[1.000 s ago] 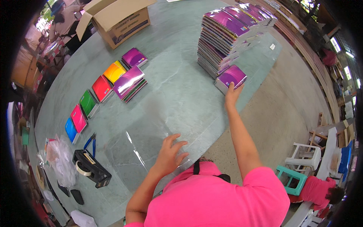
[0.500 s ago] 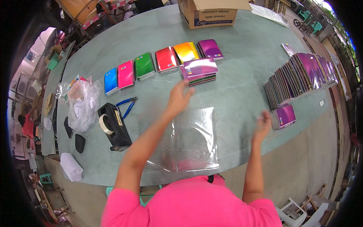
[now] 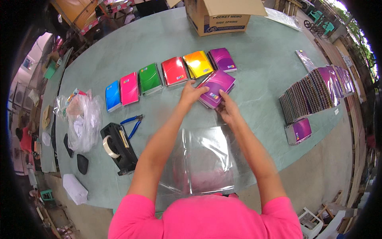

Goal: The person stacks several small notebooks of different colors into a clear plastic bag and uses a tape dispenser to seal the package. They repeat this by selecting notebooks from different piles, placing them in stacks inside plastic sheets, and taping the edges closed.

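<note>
Between my two hands is a small stack of spiral notebooks (image 3: 219,84) with a purple cover on top. My left hand (image 3: 191,94) grips its left side, thumb over the cover. My right hand (image 3: 228,108) closes on the lower right edge. Just beyond lies a row of notebooks: blue (image 3: 113,96), pink (image 3: 129,89), green (image 3: 150,78), red (image 3: 174,71), yellow (image 3: 197,64) and purple (image 3: 223,59). Under my forearms a clear plastic sheet or bag (image 3: 209,159) lies flat on the green table (image 3: 159,44).
To the left are a black tape dispenser (image 3: 121,149), blue-handled cutters (image 3: 133,124) and a crumpled clear plastic bag (image 3: 83,123). On the right stands a long row of wrapped notebooks (image 3: 308,93), with a purple notebook pack (image 3: 299,131) in front. An open cardboard box (image 3: 223,20) sits at the back.
My right hand has come from the right side to the purple-topped stack. My left hand has taken hold too, and the stack is now turned and slightly nearer.
</note>
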Action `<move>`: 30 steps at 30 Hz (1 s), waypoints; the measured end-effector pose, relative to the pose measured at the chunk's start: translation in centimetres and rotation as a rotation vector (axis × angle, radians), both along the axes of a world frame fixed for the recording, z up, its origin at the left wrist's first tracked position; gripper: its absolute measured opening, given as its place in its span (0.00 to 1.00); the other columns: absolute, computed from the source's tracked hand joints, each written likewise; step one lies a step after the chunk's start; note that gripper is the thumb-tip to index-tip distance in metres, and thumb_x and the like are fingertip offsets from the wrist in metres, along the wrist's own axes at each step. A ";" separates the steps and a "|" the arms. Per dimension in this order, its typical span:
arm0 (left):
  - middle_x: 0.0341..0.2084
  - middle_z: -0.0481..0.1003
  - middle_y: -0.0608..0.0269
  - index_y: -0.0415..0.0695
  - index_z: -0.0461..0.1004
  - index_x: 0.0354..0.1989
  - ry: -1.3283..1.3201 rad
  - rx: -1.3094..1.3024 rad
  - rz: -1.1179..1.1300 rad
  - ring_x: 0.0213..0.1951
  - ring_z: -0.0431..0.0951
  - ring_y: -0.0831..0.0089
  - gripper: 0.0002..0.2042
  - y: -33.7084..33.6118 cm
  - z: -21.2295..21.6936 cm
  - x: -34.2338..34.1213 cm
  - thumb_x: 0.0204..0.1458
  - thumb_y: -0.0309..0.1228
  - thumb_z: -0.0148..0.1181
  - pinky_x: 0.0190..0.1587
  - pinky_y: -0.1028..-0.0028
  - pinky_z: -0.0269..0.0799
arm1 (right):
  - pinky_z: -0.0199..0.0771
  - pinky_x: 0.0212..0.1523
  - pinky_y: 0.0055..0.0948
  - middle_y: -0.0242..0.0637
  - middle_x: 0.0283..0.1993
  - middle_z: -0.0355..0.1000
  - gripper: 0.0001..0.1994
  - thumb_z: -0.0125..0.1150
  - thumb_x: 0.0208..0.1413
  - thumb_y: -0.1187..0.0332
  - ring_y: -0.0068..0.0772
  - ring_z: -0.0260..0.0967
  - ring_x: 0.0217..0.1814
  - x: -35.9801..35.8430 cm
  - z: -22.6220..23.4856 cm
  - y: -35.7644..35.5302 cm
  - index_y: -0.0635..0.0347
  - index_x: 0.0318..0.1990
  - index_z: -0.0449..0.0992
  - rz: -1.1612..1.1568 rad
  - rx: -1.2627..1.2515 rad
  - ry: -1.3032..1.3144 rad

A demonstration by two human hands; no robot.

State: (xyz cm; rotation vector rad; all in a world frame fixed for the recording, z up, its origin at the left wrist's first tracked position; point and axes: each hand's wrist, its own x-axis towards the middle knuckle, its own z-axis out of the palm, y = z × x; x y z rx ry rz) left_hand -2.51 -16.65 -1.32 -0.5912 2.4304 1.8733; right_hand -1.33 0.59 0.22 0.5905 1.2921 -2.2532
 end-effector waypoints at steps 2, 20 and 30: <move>0.35 0.73 0.58 0.35 0.64 0.50 -0.116 0.178 -0.127 0.30 0.74 0.74 0.34 0.0 2.3 0.9 0.37 0.42 0.69 0.28 0.82 0.67 | 0.69 0.38 0.25 0.33 0.38 0.72 0.16 0.65 0.47 0.62 0.27 0.71 0.38 -0.3 0.6 0.4 0.56 0.42 0.71 0.004 -0.072 0.000; 0.56 0.61 0.59 0.49 0.45 0.66 0.230 0.725 -0.258 0.55 0.64 0.66 0.56 -2.5 9.0 23.8 0.25 0.36 0.78 0.57 0.66 0.61 | 0.35 0.67 0.50 0.48 0.66 0.49 0.43 0.66 0.34 0.72 0.53 0.39 0.71 15.5 9.4 1.7 0.49 0.63 0.54 0.656 0.677 1.429; 0.47 0.66 0.61 0.45 0.56 0.56 0.279 0.311 -0.097 0.51 0.67 0.70 0.47 -0.8 5.9 29.0 0.23 0.28 0.78 0.54 0.69 0.64 | 0.63 0.55 0.31 0.42 0.54 0.64 0.47 0.79 0.27 0.60 0.32 0.63 0.56 20.7 3.3 -1.5 0.62 0.58 0.57 0.455 0.108 0.808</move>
